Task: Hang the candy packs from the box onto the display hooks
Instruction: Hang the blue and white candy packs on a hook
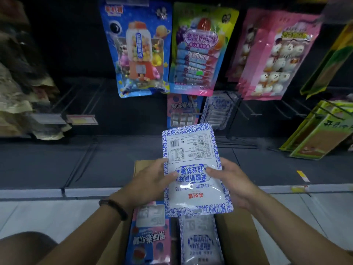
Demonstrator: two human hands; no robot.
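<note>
A white candy pack with a blue patterned border point(193, 150) is held upside down, back side facing me, above the cardboard box point(236, 238). My left hand point(150, 182) grips its left edge, thumb on top. My right hand point(231, 180) grips its right edge, thumb across the front. In the box lie a pink and blue pack point(150, 240) and another white and blue pack point(200, 241). On the lower hooks hang a matching white and blue pack point(219, 109) and a pink and blue pack point(181, 109).
On the upper hooks hang a blue gumball pack point(137, 48), a purple and yellow pack point(198, 50) and pink marshmallow packs point(273, 56). Green and yellow packs point(322, 129) hang at right. Bare hooks with price tags point(82, 119) stick out at left. Brown bags point(21, 104) fill the far left.
</note>
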